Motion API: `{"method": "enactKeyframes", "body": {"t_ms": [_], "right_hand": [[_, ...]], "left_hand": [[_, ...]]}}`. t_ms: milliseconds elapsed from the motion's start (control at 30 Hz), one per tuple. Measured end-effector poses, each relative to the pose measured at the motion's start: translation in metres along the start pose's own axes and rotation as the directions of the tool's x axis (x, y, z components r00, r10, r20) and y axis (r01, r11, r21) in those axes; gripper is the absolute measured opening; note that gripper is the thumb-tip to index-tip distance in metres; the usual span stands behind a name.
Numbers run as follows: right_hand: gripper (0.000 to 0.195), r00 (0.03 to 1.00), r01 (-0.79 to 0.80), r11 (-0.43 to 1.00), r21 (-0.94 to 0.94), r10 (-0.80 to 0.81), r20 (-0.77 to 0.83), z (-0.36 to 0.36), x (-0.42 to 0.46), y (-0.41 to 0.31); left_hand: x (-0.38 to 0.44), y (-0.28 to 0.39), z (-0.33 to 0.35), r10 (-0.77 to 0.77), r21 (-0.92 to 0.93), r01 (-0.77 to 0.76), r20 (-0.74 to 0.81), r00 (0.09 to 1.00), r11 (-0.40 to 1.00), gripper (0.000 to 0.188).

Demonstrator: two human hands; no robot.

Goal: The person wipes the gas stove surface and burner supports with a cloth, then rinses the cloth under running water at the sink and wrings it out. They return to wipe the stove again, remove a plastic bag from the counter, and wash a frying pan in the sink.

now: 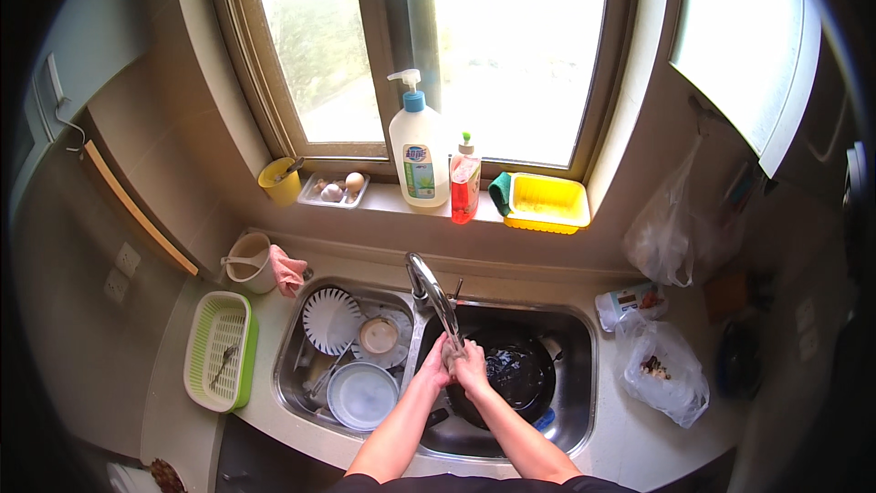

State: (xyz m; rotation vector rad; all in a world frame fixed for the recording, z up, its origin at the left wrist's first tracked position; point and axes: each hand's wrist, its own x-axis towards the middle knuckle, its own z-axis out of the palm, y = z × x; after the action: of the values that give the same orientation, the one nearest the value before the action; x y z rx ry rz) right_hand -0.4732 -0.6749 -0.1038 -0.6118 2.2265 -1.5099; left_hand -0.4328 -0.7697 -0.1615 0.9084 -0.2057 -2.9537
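Observation:
My left hand (435,364) and my right hand (470,366) are close together under the spout of the chrome faucet (432,287). Between them they grip a crumpled greyish cloth (452,356), mostly covered by the fingers. Below and to the right, a dark frying pan (520,373) lies in the right basin (578,411), its inside wet and shiny. Part of a blue item (545,419) shows at the pan's lower edge. Plates, including a striped one (331,320), a small bowl (378,335) and a larger pale bowl (363,396), fill the left basin.
A green and white drain basket (217,352) and a mug with a pink cloth (287,270) stand left. Along the sill are a pump bottle (419,150), a red soap bottle (465,185) and a yellow tray (547,202). A plastic bag (662,370) lies right of the sink.

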Motion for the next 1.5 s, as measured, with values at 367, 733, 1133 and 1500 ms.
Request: {"method": "enactKeyframes", "body": {"t_ms": [367, 733, 1133, 1500], "right_hand": [[0.028, 0.927, 0.31, 0.872, -0.378, -0.366, -0.083, -0.005, -0.025, -0.032], [0.045, 0.936, -0.352, 0.794, -0.495, 0.305, -0.176, -0.027, 0.035, 0.057], [0.034, 0.959, -0.282, 0.898, 0.338, 0.267, 0.091, -0.004, 0.024, 0.02], [0.02, 0.975, 0.195, 0.941, -0.278, -0.218, -0.053, -0.022, -0.037, -0.031]], "left_hand": [[0.031, -0.02, -0.037, 0.137, -0.055, -0.128, 0.248, 0.959, 0.99, 0.02], [-0.038, -0.034, 0.013, 0.483, 0.751, -0.212, -0.161, 0.861, 0.626, 0.031], [-0.015, -0.011, 0.004, 0.082, 0.248, -0.066, -0.058, 0.995, 0.966, 0.048], [0.013, -0.031, 0.011, -0.064, 0.041, 0.06, 0.104, 0.993, 0.997, 0.063]]}}
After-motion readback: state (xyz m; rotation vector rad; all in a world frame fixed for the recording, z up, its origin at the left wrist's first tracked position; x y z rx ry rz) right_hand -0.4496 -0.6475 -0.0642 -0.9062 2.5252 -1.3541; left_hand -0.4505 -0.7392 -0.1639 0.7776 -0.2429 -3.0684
